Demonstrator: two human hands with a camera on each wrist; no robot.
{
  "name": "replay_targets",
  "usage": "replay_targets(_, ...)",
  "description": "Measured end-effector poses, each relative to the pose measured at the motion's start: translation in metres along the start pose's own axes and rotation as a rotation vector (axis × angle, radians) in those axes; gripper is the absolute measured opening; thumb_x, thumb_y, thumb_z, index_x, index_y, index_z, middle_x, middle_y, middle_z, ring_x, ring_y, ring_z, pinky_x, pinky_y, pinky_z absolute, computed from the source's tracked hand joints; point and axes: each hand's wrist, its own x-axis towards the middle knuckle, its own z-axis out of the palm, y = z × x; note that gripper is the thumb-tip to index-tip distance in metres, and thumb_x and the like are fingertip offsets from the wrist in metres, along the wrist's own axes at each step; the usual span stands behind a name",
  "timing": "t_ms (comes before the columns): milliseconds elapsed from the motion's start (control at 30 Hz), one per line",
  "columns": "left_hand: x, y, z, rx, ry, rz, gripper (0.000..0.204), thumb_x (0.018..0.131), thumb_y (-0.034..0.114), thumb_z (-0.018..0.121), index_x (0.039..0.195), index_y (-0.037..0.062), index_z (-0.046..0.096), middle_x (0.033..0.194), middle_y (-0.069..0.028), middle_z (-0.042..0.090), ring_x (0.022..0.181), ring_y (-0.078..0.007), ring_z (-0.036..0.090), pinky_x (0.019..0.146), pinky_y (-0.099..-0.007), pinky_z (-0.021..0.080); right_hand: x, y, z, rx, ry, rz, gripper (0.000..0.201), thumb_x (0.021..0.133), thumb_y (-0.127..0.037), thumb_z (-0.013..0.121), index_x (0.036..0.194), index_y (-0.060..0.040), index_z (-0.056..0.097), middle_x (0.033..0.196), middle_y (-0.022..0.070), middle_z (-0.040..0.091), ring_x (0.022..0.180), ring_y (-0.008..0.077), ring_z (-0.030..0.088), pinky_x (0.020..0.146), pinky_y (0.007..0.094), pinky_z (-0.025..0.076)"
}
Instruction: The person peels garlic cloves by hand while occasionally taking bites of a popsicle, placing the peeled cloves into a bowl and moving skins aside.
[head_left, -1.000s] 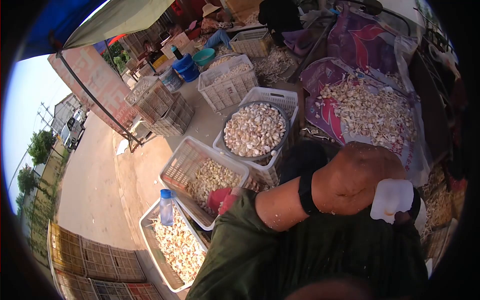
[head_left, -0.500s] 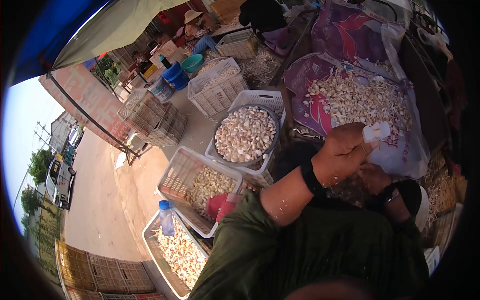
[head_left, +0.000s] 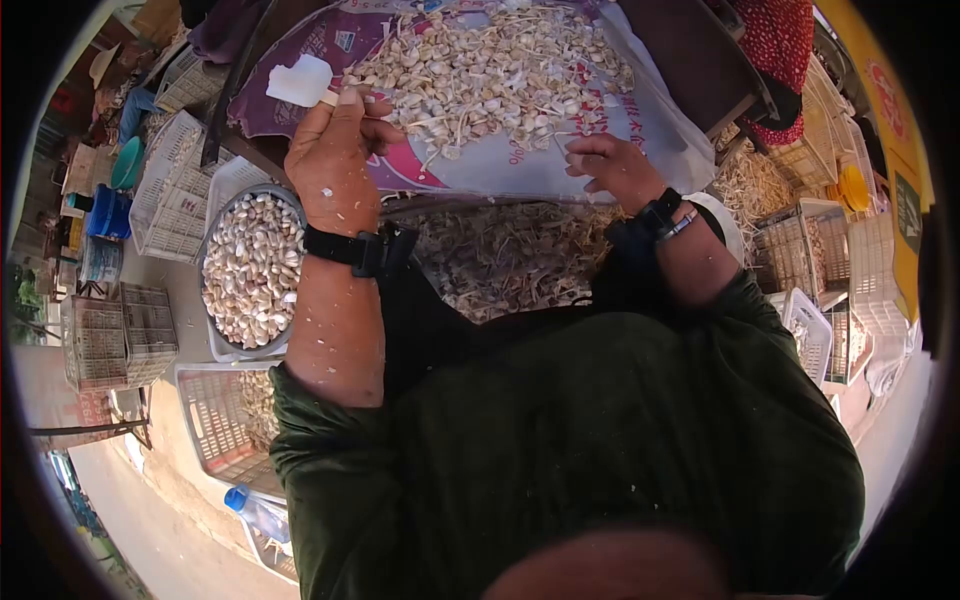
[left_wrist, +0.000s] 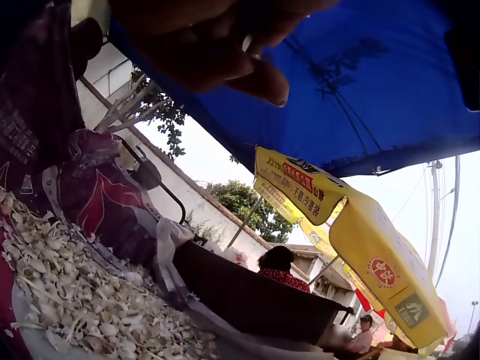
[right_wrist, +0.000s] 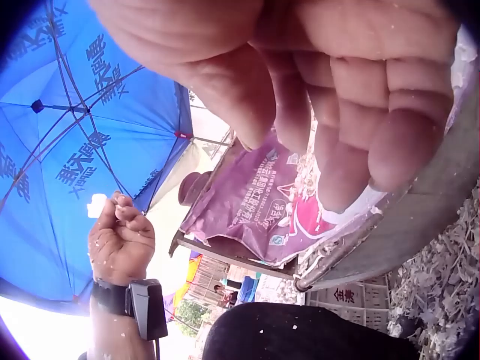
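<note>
My left hand (head_left: 335, 160) pinches a small flat white plastic piece (head_left: 300, 80) at the fingertips, raised above the near left corner of the purple printed sack (head_left: 300, 50) that is spread out as a mat. Fingers are curled, thumb against them. The head view shows the white piece; the right wrist view shows the same hand (right_wrist: 120, 244) as a fist with a black wrist strap, but the piece there is only a pale blur above the knuckles. In the left wrist view only dark, blurred fingers (left_wrist: 225, 56) show at the top, and the piece is not visible.

My right hand (head_left: 610, 165) rests at the near edge of the pile of pale garlic cloves and stalks (head_left: 500, 70) on the sack, fingers loosely bent; I can't see anything held. The right wrist view shows the fingers (right_wrist: 360, 97) relaxed and empty, close to the camera.

A grey round metal basin of peeled cloves (head_left: 250, 270) sits in a white plastic crate, just left of my left forearm. Dry garlic skins (head_left: 500, 260) lie heaped below the sack edge. Only the wrist views show the blue umbrella canopy (right_wrist: 60, 135) overhead and the yellow printed umbrella (left_wrist: 352, 232).
</note>
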Motion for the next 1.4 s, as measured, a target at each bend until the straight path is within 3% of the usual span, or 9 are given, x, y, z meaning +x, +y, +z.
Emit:
replay_targets(167, 0.013, -0.044, -0.012, -0.003, 0.074, -0.065, 0.020, 0.095, 0.018, 0.056, 0.099, -0.0001, 0.062, 0.079, -0.0090, 0.066, 0.059, -0.0161, 0.061, 0.057, -0.0280, 0.041, 0.054, 0.012, 0.006, -0.606, 0.100, -0.318, 0.067, 0.082, -0.034, 0.069, 0.138, -0.0078, 0.044, 0.133, 0.0217, 0.050, 0.127, 0.0363, 0.046, 0.103, 0.0385, 0.039)
replay_targets(467, 0.018, -0.079, -0.043, 0.050, 0.114, -0.223, 0.021, 0.094, 0.018, 0.058, 0.101, -0.0006, 0.064, 0.080, -0.0079, 0.066, 0.061, -0.0139, 0.059, 0.060, -0.0275, 0.044, 0.149, -0.014, 0.121, -1.287, -0.298, -0.596, 0.074, 0.087, -0.041, 0.063, 0.149, -0.0213, 0.027, 0.155, 0.0180, 0.018, 0.144, 0.0368, 0.013, 0.114, 0.0574, 0.014)
replay_targets(767, 0.032, -0.090, -0.038, 0.077, 0.038, -0.313, 0.021, 0.094, 0.018, 0.058, 0.096, -0.0006, 0.066, 0.078, -0.0062, 0.066, 0.061, -0.0130, 0.059, 0.059, -0.0255, 0.041, 0.237, -0.035, 0.111, -1.435, -0.332, -0.634, 0.042, 0.090, -0.014, 0.046, 0.132, -0.0158, 0.052, 0.129, 0.0178, 0.054, 0.118, 0.0335, 0.053, 0.098, 0.0394, 0.044)
replay_targets(900, 0.031, -0.092, -0.041, 0.103, 0.020, -0.318, 0.019, 0.093, 0.016, 0.060, 0.093, -0.0006, 0.068, 0.075, -0.0059, 0.066, 0.060, -0.0109, 0.058, 0.057, -0.0236, 0.042, 0.246, -0.046, 0.058, -0.736, -0.072, -0.260, 0.044, 0.090, -0.013, 0.053, 0.134, -0.0112, 0.049, 0.122, 0.0216, 0.058, 0.109, 0.0380, 0.059, 0.094, 0.0409, 0.047)
replay_targets(1033, 0.031, -0.093, -0.041, 0.117, 0.009, -0.361, 0.020, 0.093, 0.017, 0.059, 0.094, -0.0012, 0.066, 0.078, -0.0071, 0.066, 0.061, -0.0127, 0.059, 0.058, -0.0243, 0.043, 0.257, -0.003, -0.034, -1.195, 0.331, -0.591, 0.045, 0.095, -0.024, 0.052, 0.138, -0.0100, 0.045, 0.117, 0.0230, 0.061, 0.107, 0.0340, 0.061, 0.094, 0.0398, 0.047)
replay_targets(1100, 0.030, -0.095, -0.039, 0.115, 0.000, -0.370, 0.020, 0.093, 0.017, 0.059, 0.094, -0.0014, 0.066, 0.077, -0.0074, 0.065, 0.061, -0.0127, 0.059, 0.058, -0.0243, 0.043, 0.247, -0.006, -0.053, -0.923, 0.452, -0.020, 0.050, 0.093, -0.032, 0.056, 0.136, -0.0083, 0.046, 0.122, 0.0229, 0.059, 0.112, 0.0362, 0.058, 0.098, 0.0403, 0.044)
replay_targets(1133, 0.030, -0.095, -0.039, 0.116, -0.007, -0.378, 0.020, 0.093, 0.017, 0.059, 0.094, -0.0017, 0.066, 0.077, -0.0076, 0.065, 0.061, -0.0127, 0.059, 0.058, -0.0242, 0.043, 0.239, -0.010, -0.055, -0.920, 0.451, -0.017, 0.050, 0.093, -0.032, 0.056, 0.136, -0.0083, 0.046, 0.122, 0.0229, 0.059, 0.112, 0.0362, 0.058, 0.098, 0.0403, 0.044)
replay_targets(1200, 0.030, -0.096, -0.036, 0.120, -0.004, -0.391, 0.021, 0.093, 0.018, 0.060, 0.094, -0.0018, 0.066, 0.076, -0.0076, 0.065, 0.060, -0.0127, 0.059, 0.058, -0.0242, 0.043, 0.231, -0.018, -0.055, -0.911, 0.073, 0.199, 0.060, 0.088, -0.039, 0.061, 0.135, -0.0041, 0.046, 0.127, 0.0246, 0.056, 0.118, 0.0378, 0.054, 0.101, 0.0411, 0.042)
replay_targets(1400, 0.035, -0.101, -0.028, 0.114, 0.009, -0.429, 0.018, 0.092, 0.015, 0.061, 0.093, -0.0012, 0.068, 0.073, -0.0054, 0.065, 0.057, -0.0085, 0.056, 0.054, -0.0212, 0.040, 0.263, 0.000, -0.016, -0.995, 0.266, -0.194, 0.046, 0.086, -0.031, 0.064, 0.126, -0.0107, 0.056, 0.118, 0.0224, 0.061, 0.109, 0.0350, 0.060, 0.095, 0.0386, 0.046)
